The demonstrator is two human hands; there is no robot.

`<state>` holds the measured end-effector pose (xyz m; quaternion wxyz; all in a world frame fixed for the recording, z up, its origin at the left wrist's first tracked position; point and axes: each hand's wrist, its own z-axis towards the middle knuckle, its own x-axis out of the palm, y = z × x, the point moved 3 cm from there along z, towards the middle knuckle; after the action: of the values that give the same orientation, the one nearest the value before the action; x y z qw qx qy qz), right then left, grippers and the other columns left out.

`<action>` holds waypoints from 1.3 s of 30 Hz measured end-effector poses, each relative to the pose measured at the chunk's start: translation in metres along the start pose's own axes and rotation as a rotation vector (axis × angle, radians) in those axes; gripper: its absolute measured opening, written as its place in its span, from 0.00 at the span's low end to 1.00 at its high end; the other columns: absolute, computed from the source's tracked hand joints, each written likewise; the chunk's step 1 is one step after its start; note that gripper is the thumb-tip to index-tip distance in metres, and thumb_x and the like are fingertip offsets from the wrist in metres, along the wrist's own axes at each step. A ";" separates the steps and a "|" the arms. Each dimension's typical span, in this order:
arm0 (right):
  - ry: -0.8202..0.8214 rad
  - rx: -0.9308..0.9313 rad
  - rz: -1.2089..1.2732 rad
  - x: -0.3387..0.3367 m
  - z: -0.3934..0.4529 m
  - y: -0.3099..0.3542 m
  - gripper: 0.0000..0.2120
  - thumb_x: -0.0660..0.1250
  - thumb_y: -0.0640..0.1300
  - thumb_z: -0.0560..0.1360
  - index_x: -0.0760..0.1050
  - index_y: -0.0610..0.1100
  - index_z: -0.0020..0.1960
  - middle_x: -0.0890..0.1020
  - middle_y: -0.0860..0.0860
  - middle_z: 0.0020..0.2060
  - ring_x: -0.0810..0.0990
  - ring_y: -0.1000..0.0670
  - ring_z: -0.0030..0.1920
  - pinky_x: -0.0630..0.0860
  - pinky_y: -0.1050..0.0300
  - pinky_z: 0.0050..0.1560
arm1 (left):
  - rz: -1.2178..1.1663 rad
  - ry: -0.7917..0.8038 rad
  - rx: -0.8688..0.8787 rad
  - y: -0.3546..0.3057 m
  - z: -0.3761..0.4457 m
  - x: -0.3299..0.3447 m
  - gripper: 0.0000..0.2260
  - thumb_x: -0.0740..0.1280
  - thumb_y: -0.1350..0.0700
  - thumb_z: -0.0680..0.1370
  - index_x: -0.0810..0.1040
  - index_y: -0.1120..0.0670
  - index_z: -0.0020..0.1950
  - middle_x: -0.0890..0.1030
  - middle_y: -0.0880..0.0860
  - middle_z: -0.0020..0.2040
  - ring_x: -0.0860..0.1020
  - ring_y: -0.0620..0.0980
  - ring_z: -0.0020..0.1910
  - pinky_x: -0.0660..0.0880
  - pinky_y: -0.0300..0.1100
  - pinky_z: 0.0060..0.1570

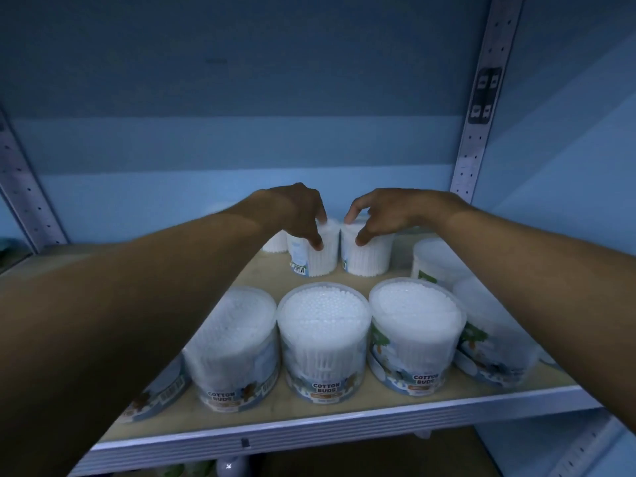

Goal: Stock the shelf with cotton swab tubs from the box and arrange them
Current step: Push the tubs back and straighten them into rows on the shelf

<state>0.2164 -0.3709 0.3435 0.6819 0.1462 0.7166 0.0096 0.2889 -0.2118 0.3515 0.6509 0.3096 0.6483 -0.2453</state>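
Fingers (318,243) of the left hand (296,210) are curled down over the top of the left rear tub (318,256), thumb and fingertips gripping its lid and upper wall. Fingers (361,238) of the right hand (389,211) grip the right rear tub (370,256) the same way, from above. Both tubs stand upright on the shelf (344,426), just beside each other at mid-depth; whether their walls touch cannot be determined.

Front row: four clear tubs of cotton swabs stand upright in a line near the front edge. Those noted are the front left tub (234,349), the front centre tub (323,342), the front right tub (414,335) and, partly behind the right forearm, the far right tub (492,339). Two labels read "COTTON BUDS". A further tub (155,394) shows at the extreme left, mostly hidden under the left forearm.

Behind: one more tub (433,259) stands at the right rear, and another (275,242) is partly visible behind the left hand. A perforated metal upright (481,108) rises at the right of the bay, with a dark bracket on it.
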 end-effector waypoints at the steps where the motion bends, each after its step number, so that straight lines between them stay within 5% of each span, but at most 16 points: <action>1: 0.007 -0.006 -0.006 0.000 0.000 0.001 0.21 0.76 0.56 0.71 0.75 0.62 0.62 0.72 0.55 0.62 0.73 0.48 0.66 0.71 0.49 0.66 | 0.007 -0.007 -0.002 -0.001 -0.003 -0.001 0.30 0.75 0.39 0.70 0.75 0.46 0.69 0.78 0.49 0.66 0.76 0.52 0.63 0.73 0.48 0.64; 8: 0.000 -0.083 0.025 -0.007 -0.001 0.009 0.22 0.75 0.66 0.67 0.78 0.61 0.59 0.73 0.58 0.60 0.73 0.50 0.66 0.70 0.47 0.69 | 0.087 0.034 -0.035 -0.002 -0.011 -0.008 0.39 0.69 0.30 0.69 0.69 0.51 0.73 0.74 0.51 0.68 0.73 0.54 0.66 0.71 0.51 0.65; 16: 0.029 0.066 -0.092 -0.020 0.000 0.014 0.31 0.74 0.66 0.69 0.74 0.55 0.67 0.73 0.54 0.64 0.77 0.45 0.59 0.82 0.49 0.55 | -0.001 0.141 -0.022 0.002 -0.001 -0.007 0.37 0.70 0.36 0.72 0.63 0.45 0.77 0.67 0.49 0.75 0.69 0.54 0.71 0.67 0.50 0.70; 22: 0.056 0.093 -0.054 -0.012 0.005 0.012 0.28 0.75 0.68 0.65 0.80 0.55 0.59 0.77 0.53 0.61 0.81 0.45 0.55 0.84 0.50 0.51 | -0.081 0.179 -0.006 0.003 0.000 -0.002 0.30 0.70 0.42 0.75 0.66 0.44 0.76 0.67 0.49 0.75 0.70 0.54 0.71 0.70 0.50 0.69; 26: 0.069 0.072 -0.023 -0.012 0.005 0.015 0.22 0.77 0.63 0.65 0.81 0.56 0.56 0.76 0.54 0.60 0.79 0.46 0.58 0.84 0.50 0.52 | -0.113 0.170 -0.018 0.004 -0.002 -0.003 0.30 0.72 0.41 0.74 0.69 0.45 0.74 0.69 0.50 0.73 0.72 0.53 0.68 0.73 0.49 0.66; 31: 0.139 0.037 0.041 -0.013 0.003 0.017 0.20 0.79 0.54 0.67 0.79 0.59 0.58 0.76 0.56 0.58 0.77 0.47 0.62 0.82 0.49 0.56 | -0.139 0.155 -0.070 0.003 -0.008 -0.004 0.30 0.72 0.39 0.72 0.72 0.49 0.70 0.73 0.51 0.66 0.76 0.50 0.48 0.80 0.45 0.50; 39: 0.257 0.010 0.062 -0.012 -0.001 0.022 0.21 0.76 0.41 0.71 0.78 0.59 0.57 0.72 0.55 0.70 0.71 0.49 0.68 0.75 0.47 0.66 | -0.182 0.140 -0.159 0.005 -0.021 -0.004 0.35 0.71 0.35 0.71 0.71 0.53 0.71 0.74 0.54 0.67 0.78 0.55 0.51 0.80 0.47 0.53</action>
<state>0.2200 -0.3525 0.3598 0.5830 0.1694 0.7933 0.0458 0.2776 -0.1939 0.3562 0.6014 0.2135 0.7350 -0.2290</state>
